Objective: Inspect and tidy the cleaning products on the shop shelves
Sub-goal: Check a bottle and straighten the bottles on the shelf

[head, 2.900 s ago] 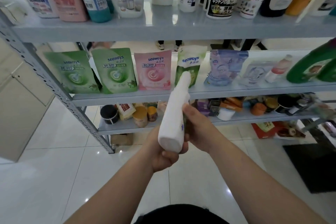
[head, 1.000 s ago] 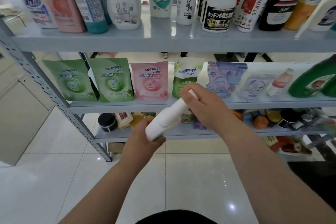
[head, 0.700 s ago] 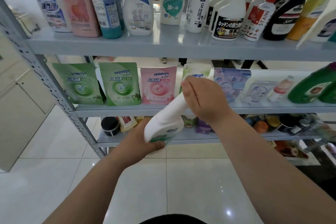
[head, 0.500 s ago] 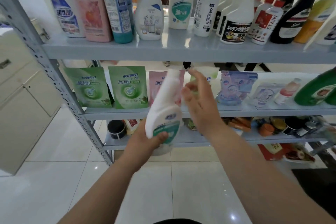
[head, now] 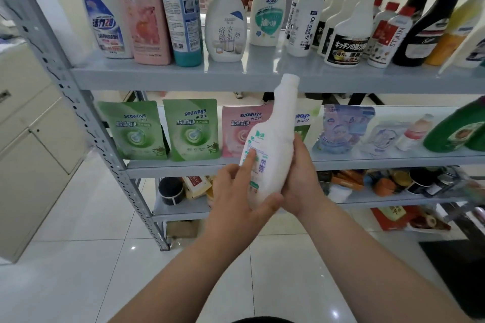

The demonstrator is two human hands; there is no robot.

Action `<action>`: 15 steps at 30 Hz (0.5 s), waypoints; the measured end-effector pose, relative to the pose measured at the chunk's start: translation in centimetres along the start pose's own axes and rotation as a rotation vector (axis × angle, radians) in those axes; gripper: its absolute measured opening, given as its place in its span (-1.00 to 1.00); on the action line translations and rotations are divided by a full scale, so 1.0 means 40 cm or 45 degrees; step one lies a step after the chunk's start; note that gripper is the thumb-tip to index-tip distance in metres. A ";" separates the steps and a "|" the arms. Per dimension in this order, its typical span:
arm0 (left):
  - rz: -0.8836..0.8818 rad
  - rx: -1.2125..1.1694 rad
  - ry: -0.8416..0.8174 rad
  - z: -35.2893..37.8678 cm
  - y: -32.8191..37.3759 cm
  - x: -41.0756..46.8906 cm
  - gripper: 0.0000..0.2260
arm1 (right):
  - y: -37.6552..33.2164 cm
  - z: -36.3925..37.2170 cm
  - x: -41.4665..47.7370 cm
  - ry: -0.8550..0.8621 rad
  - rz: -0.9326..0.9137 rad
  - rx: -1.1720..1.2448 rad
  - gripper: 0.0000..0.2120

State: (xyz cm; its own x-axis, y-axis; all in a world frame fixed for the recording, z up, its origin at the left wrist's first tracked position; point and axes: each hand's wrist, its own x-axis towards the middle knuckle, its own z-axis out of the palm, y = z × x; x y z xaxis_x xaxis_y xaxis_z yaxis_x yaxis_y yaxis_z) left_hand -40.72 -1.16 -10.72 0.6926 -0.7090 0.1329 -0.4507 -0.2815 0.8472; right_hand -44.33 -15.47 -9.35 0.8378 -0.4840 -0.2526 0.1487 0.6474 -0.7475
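Grip: the right hand (head: pixel 298 178) is wrapped around the lower right side of a white bottle (head: pixel 273 144), fingers behind it and palm against its flank. The left hand (head: pixel 236 199) supports the bottle from the lower left, thumb pressed under the base and the index finger (head: pixel 248 160) laid flat across the printed back label (head: pixel 258 158), beside the barcode. Both hands are in firm contact with the bottle; neither is slack.

Bottle: held in the air in front of the shelving, clear of every shelf. Upright with a slight tilt to the right, neck uppermost. The neck end overlaps the front edge of the top shelf (head: pixel 157 78) in this view. Back label faces the camera; the text is too small to read.

Surroundings: the top shelf carries a row of standing bottles, including a white bottle with a green label (head: pixel 267 18) and a black-labelled spray refill (head: pixel 346 42). On the middle shelf (head: pixel 170 165), directly behind the held bottle, stand 2 green refill pouches (head: pixel 193 130), a pink pouch (head: pixel 237 131) and a further pouch partly hidden by the bottle. The lowest shelf (head: pixel 178 210) holds small jars and tins, not clearly identifiable. White tiled floor (head: pixel 78 257) below.
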 end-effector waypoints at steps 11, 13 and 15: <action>-0.126 -0.877 0.208 -0.082 0.059 0.152 -0.79 | -0.086 0.008 0.028 -0.157 -0.373 -0.568 -0.51; -0.117 -0.923 0.212 -0.065 0.094 0.190 -0.78 | -0.109 0.001 0.053 -0.154 -0.409 -0.651 -0.41; -0.083 -0.903 0.210 -0.047 0.122 0.236 -0.79 | -0.150 -0.001 0.079 -0.072 -0.474 -0.684 -0.28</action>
State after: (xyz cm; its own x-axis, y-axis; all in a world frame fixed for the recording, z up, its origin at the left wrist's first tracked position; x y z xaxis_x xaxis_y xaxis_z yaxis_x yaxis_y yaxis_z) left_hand -35.33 -7.99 -4.36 0.8066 -0.5827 0.0993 0.0286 0.2063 0.9781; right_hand -42.61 -20.90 -5.68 0.8095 -0.5778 0.1044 0.1638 0.0514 -0.9852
